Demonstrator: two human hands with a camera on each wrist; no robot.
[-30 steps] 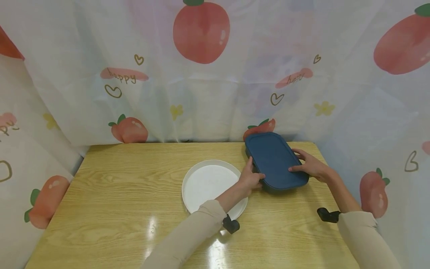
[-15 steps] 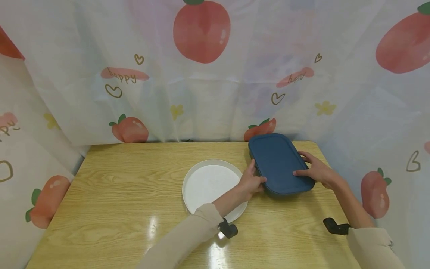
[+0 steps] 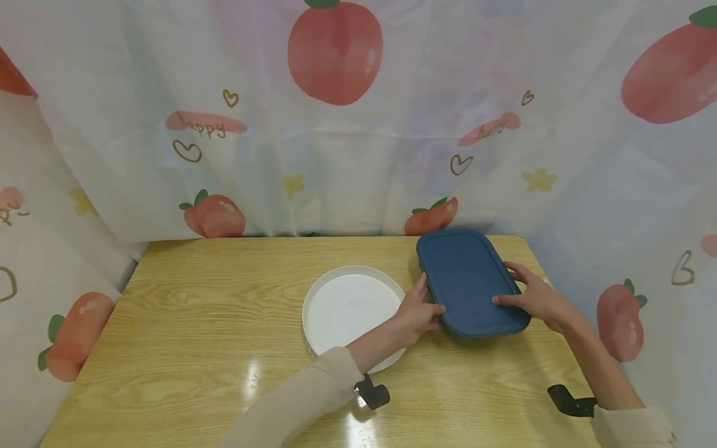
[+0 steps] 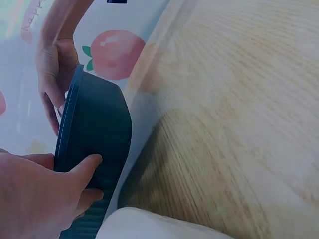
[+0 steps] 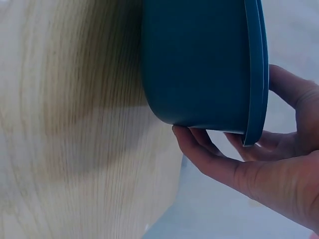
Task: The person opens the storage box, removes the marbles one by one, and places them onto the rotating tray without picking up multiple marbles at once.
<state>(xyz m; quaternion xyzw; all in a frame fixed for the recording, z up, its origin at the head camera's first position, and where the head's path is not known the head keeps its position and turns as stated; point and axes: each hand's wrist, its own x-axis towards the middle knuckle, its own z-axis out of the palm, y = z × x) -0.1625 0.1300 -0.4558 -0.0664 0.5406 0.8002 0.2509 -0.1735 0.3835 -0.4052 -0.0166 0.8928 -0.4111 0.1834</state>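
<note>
While the lidded blue box (image 3: 470,280) is toward the far right corner of the surface (image 3: 196,336), the left grip (image 3: 414,315) holds its left side and the right grip (image 3: 536,298) its right side.

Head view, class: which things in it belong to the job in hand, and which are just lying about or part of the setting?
In the job:
Blue container
Left hand, gripping its left side
Right hand, gripping its right side

Seemingly not in use now:
White round tray, touched by neither hand
Wooden table
Fruit-print cloth behind it
</note>
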